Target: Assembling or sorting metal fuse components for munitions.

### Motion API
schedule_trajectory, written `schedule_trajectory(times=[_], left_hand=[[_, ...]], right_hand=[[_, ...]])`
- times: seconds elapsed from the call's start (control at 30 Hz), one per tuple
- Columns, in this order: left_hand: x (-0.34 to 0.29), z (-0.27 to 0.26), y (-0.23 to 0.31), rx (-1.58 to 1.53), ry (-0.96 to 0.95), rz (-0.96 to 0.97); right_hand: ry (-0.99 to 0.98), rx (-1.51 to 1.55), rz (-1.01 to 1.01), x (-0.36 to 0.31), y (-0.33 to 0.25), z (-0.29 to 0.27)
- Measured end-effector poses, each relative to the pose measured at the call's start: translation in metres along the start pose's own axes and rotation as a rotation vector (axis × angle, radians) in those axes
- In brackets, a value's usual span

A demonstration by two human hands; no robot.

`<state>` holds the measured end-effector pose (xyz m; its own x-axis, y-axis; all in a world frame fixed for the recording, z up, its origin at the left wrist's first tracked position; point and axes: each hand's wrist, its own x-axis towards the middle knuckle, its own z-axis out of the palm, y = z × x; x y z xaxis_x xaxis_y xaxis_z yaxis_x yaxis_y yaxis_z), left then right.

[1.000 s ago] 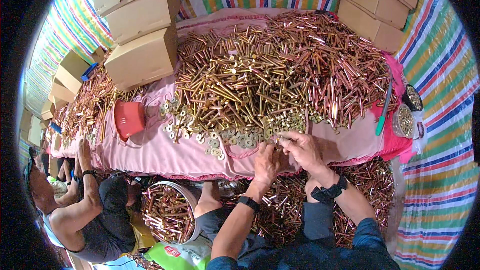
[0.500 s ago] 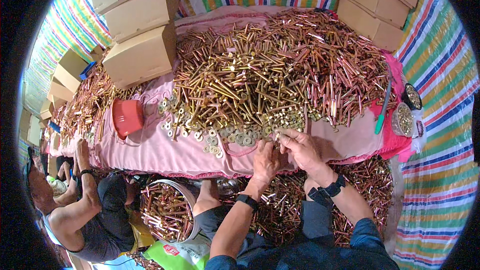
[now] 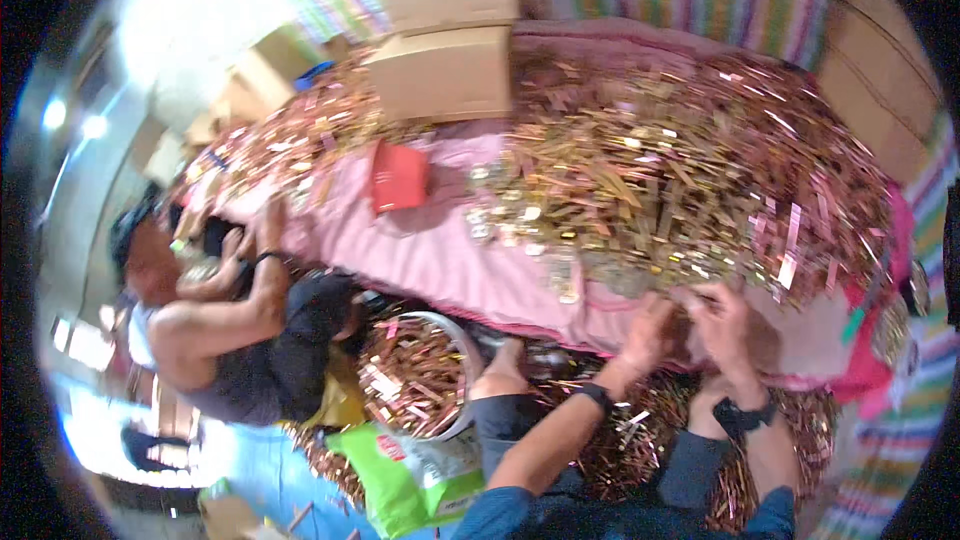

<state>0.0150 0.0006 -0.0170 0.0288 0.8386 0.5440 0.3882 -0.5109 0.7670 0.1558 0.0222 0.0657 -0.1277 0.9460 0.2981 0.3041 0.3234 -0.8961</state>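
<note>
left hand [image 3: 652,328]: reached over the near edge of the worktop [image 3: 465,258], fingers curled inward; blur hid whether it held anything
right hand [image 3: 722,325]: just beside it, fingers bent toward the left hand; what it gripped, if anything, could not be told
bolts [image 3: 650,165]: lay heaped on the worktop beyond both hands
white bucket [image 3: 471,365]: stood below the worktop, filled with bolts
red tub [image 3: 399,180]: stood left of the heap, inside hidden

Left fingers [image 3: 655,318] and right fingers [image 3: 722,306] nearly meet beside heaped bolts [image 3: 640,175]
</note>
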Motion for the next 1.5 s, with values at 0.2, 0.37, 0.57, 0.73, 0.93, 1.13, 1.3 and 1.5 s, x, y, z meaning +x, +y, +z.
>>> schedule_trajectory(times=[0.2,0.37,0.57,0.73,0.93,1.13,1.3,1.5], left_hand=[[-0.006,-0.012,0.013,-0.017,-0.069,-0.088],[-0.020,0.002,-0.008,-0.066,-0.179,-0.337],[-0.017,0.014,-0.020,0.005,-0.137,-0.228],[-0.017,0.018,-0.028,-0.050,-0.114,-0.183],[-0.029,0.020,-0.034,-0.219,-0.076,-0.234],[-0.013,0.006,-0.010,-0.035,-0.050,-0.099],[-0.007,-0.015,0.000,0.033,-0.033,-0.080],[-0.005,-0.007,0.004,-0.015,-0.122,-0.194]], right_hand=[[-0.112,-0.075,0.004,0.000,0.007,-0.012],[-0.183,-0.135,-0.098,0.003,-0.017,-0.009],[-0.169,0.076,0.136,0.004,0.029,-0.013],[-0.109,0.072,0.208,0.005,0.003,-0.009],[-0.229,-0.157,0.015,0.005,-0.014,-0.007],[-0.186,-0.033,0.322,0.004,0.001,-0.021],[-0.196,-0.132,0.045,0.006,-0.021,0.000],[-0.170,-0.077,0.158,0.007,-0.030,-0.015]])
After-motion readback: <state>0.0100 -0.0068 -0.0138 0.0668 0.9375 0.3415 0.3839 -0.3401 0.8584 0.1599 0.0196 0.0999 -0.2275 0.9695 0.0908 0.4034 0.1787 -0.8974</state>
